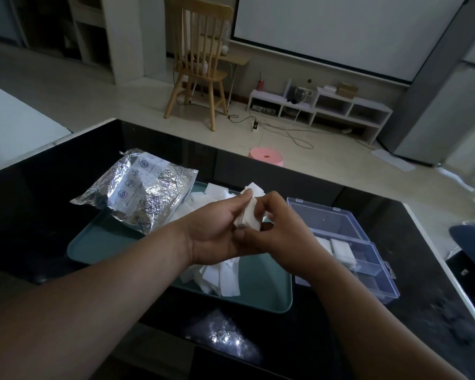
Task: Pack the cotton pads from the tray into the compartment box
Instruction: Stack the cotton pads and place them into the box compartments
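A small stack of white cotton pads point(249, 217) is held above the teal tray point(261, 294). My left hand point(217, 231) cups the stack from the left with its fingers curled round it. My right hand point(280, 231) pinches the same stack from the right. Several loose white pads point(222, 278) lie in the tray under my wrists, and more pads point(214, 192) lie at its far side. The clear compartment box point(368, 259) stands open right of the tray, with a few pads point(340, 250) in one compartment and its lid point(324, 218) folded back.
A crumpled silver foil bag point(137, 193) lies across the tray's far left corner. A crinkled clear wrapper point(225, 335) lies on the black table point(39, 209) near the front edge. A dark blue object point(472, 237) sits at the table's right edge.
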